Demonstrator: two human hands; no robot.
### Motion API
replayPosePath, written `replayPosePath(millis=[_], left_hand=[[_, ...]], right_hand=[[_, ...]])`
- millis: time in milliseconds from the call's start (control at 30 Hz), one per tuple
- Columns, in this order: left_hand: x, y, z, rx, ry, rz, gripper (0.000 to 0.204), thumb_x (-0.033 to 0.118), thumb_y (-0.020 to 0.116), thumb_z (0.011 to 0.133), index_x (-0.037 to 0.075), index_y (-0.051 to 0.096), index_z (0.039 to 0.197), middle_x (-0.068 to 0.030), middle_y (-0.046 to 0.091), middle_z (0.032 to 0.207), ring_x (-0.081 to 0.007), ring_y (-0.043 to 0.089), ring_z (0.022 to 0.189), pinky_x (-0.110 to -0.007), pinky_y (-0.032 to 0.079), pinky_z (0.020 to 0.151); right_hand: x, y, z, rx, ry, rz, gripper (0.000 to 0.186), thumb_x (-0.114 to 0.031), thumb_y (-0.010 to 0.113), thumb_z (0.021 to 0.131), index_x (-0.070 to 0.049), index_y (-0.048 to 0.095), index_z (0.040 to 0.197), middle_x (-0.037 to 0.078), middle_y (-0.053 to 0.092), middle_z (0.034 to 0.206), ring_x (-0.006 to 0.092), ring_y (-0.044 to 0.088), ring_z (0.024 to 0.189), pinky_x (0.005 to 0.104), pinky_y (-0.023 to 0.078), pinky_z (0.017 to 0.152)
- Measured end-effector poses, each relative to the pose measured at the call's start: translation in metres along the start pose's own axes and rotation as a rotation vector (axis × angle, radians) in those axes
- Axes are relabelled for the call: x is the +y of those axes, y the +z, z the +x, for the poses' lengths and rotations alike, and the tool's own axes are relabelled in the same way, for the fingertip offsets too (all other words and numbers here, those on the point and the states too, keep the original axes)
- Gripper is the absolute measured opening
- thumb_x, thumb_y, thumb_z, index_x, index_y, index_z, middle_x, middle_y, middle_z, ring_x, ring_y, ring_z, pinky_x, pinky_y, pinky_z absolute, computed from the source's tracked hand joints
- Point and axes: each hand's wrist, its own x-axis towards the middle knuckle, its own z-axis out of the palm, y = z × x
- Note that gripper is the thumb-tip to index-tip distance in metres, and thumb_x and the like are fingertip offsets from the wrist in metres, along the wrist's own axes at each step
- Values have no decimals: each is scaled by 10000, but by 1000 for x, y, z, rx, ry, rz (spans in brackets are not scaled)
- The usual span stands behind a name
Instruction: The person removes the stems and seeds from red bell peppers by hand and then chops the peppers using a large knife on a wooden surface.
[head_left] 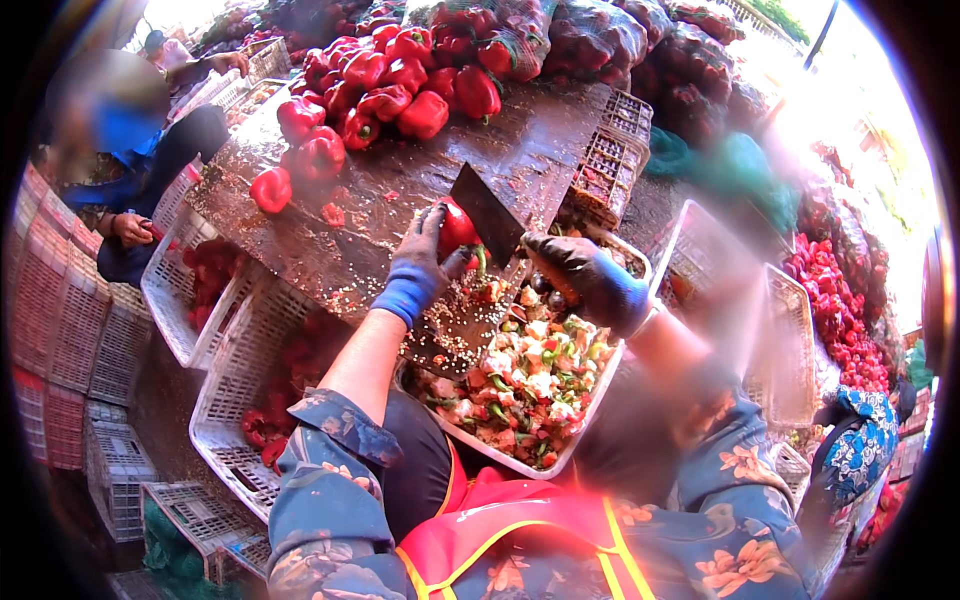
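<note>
My gloved left hand [420,260] grips a red bell pepper [457,224] on the wet wooden board [250,225]. My gloved right hand [585,280] is closed on the handle of a dark rectangular cleaver [485,208], whose blade stands raised just right of that pepper. Seeds and scraps lie around both hands. A white crate [555,462] full of cut cores, seeds and stems sits below the board's edge, under my hands. More whole red peppers [420,112] are piled on the board's far side.
White crates [215,440] with red peppers stand at my left, more crates [800,410] at right. Mesh sacks of peppers [590,45] line the back and right. A person in blue [150,170] works at far left; another person in patterned clothing [855,450] is at lower right.
</note>
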Motion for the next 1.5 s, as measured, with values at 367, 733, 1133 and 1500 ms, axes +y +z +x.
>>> replayPosePath(millis=[367, 733, 1133, 1500], left_hand=[[-18, 4, -11, 7, -25, 35, 757, 317, 763, 852, 18, 432, 1464, -274, 579, 1327, -437, 581, 1211, -470, 480, 1037], [14, -4, 24, -80, 115, 179, 865, 435, 838, 788, 108, 461, 1494, -242, 490, 1479, -437, 450, 1377, -469, 383, 1165], [-16, -69, 24, -533, -103, -353, 472, 282, 826, 875, 92, 686, 1284, -133, 668, 1297, -188, 614, 1206, -363, 520, 996], [-84, 4, 289, -217, -205, 546, 953, 530, 759, 830, 131, 327, 1580, -227, 449, 1545, -377, 515, 1370, -484, 469, 1086]], right_hand=[[11, 74, 14, 86, 1074, 894, 290, -342, 608, 1028, -66, 626, 1116, -13, 495, 698, 118, 508, 567, 293, 450, 473], [7, 43, 2, 1, 905, 842, 304, -245, 579, 1032, -22, 599, 1236, 25, 578, 826, 124, 606, 627, 303, 560, 538], [6, -23, 5, 470, 794, 849, 428, -151, 660, 962, -29, 536, 1353, -10, 605, 880, 81, 589, 685, 248, 483, 605], [49, -19, -14, 301, 791, 566, 518, -117, 706, 951, -27, 517, 1425, -14, 670, 1096, 48, 593, 940, 233, 487, 830]])
